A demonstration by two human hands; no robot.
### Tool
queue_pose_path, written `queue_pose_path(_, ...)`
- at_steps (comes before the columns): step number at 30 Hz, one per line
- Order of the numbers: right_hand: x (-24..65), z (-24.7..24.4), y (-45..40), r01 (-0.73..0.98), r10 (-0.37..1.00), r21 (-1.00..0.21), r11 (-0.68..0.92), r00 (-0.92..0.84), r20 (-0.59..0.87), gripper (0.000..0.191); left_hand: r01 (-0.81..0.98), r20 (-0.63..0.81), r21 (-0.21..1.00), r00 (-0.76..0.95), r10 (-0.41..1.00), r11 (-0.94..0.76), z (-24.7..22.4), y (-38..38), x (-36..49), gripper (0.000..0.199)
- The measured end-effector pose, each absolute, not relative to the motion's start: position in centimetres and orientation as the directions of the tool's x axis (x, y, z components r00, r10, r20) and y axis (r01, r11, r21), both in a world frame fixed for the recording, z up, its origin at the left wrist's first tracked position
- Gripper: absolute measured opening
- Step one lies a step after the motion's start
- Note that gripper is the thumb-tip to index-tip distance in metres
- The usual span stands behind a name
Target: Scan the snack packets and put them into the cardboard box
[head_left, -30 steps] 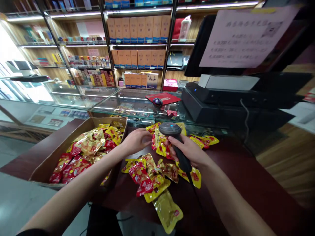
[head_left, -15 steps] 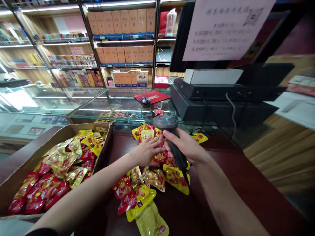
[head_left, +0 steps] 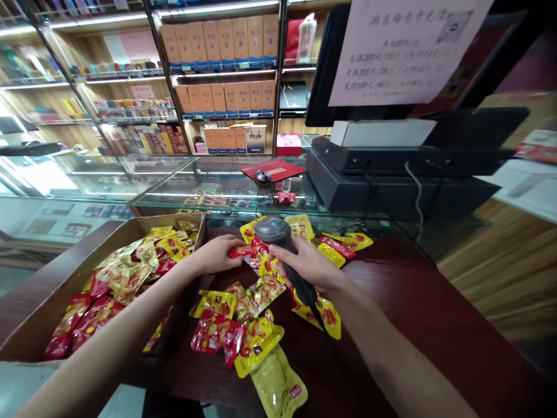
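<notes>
My right hand (head_left: 311, 264) is wrapped round the handle of a dark barcode scanner (head_left: 272, 232), its head raised over a pile of snack packets and its cord trailing down. Left of the scanner head, my left hand (head_left: 223, 253) has its fingers closed on the end of a red snack packet (head_left: 241, 251). Several red, yellow and gold packets lie loose on the counter, among them a plain yellow-gold packet (head_left: 281, 380) at the front. More packets fill an open cardboard box (head_left: 26, 316) under my left forearm.
Behind the packets runs a glass display case (head_left: 174, 188) with a mouse (head_left: 261, 176) on a red mat (head_left: 282, 169). A monitor (head_left: 319, 75) bearing a paper sign and a dark register base (head_left: 343, 188) stand at the back right. Shelves of boxes (head_left: 217, 43) line the wall.
My left hand has moved left from the middle of the pile and closed on a red packet. The scanner has shifted slightly left and down, and some packets are spread further apart.
</notes>
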State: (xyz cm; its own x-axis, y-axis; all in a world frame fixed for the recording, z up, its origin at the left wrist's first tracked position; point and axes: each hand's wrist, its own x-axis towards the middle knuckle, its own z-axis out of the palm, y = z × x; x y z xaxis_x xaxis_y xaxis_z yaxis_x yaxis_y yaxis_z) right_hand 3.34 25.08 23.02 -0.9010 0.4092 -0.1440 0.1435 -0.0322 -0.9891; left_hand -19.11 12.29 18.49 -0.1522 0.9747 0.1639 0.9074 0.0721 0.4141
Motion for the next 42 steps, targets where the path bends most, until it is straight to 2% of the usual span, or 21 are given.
queue_pose_path(3, 2.6, 23.1, 24.1, 0.143, 0.379, -0.988, -0.049, -0.913, -0.151, 0.031, 0.686, 0.171, 0.695, -0.449, 0.877, 0.216, 18.8, 12.2, -19.6, 0.051)
queue_pose_path(6, 2.3, 23.9, 23.4, 0.125, 0.383, -0.991, -0.053, -0.914, -0.135, 0.027, 0.27, -0.006, 0.933, -0.645, 0.764, 0.236, 19.1, 12.1, -19.6, 0.063)
queue_pose_path(9, 2.3, 24.7, 23.0, 0.092, 0.382, -0.994, -0.055, -0.918, -0.106, 0.028, -0.081, -0.191, 0.981, -0.56, 0.806, 0.177, 19.8, 11.7, -19.3, 0.06)
queue_pose_path(11, 2.4, 24.8, 23.0, 0.077, 0.383, -0.995, -0.065, -0.919, -0.096, 0.03, -0.169, -0.229, 0.971, -0.469, 0.853, 0.168, 20.3, 11.2, -19.1, 0.051)
queue_pose_path(16, 2.8, 23.6, 23.2, 0.121, 0.399, -0.99, -0.07, -0.906, -0.139, 0.032, -0.188, -0.243, 0.965, -0.353, 0.904, 0.186, 20.4, 10.4, -19.0, 0.048)
queue_pose_path(26, 2.9, 22.5, 22.9, 0.171, 0.36, -0.984, -0.059, -0.915, -0.181, 0.036, -0.222, -0.335, 0.938, -0.379, 0.863, 0.267, 18.2, 10.7, -20.8, 0.048)
queue_pose_path(37, 1.3, 21.5, 22.2, 0.178, 0.286, -0.982, -0.057, -0.94, -0.187, 0.032, -0.313, -0.319, 0.933, -0.479, 0.818, 0.181, 18.5, 11.3, -20.7, 0.024)
queue_pose_path(42, 1.3, 21.2, 22.1, 0.205, 0.289, -0.976, -0.065, -0.933, -0.216, 0.032, -0.271, -0.245, 0.957, -0.586, 0.772, 0.098, 18.8, 11.5, -21.1, 0.029)
